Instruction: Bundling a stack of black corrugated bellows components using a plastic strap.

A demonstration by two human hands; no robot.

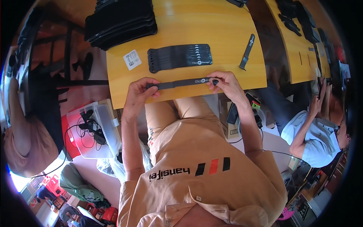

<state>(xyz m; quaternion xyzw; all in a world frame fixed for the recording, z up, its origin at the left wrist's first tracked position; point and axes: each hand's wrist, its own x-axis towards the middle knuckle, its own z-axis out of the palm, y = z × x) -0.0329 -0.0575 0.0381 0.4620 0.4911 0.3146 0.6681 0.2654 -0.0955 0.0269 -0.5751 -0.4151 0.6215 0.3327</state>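
Observation:
A black strap (180,83) with pale print is stretched level over the near edge of the yellow table (230,34). My left hand (140,92) pinches its left end between thumb and fingers. At the other end, my right hand (227,86) grips the strap, with a small dark piece showing at the fingertips. Just beyond lies an overlapping row of several similar black straps (172,58), their printed ends to the right. One more strap (247,52) rests alone toward the table's right edge.
A tall stack of black straps (121,24) stands at the far left, near a white printed label (132,59). Below the table, a clear plastic bin (90,145) holds black cables. Co-workers sit on both sides; one in light blue (312,138) is at another table.

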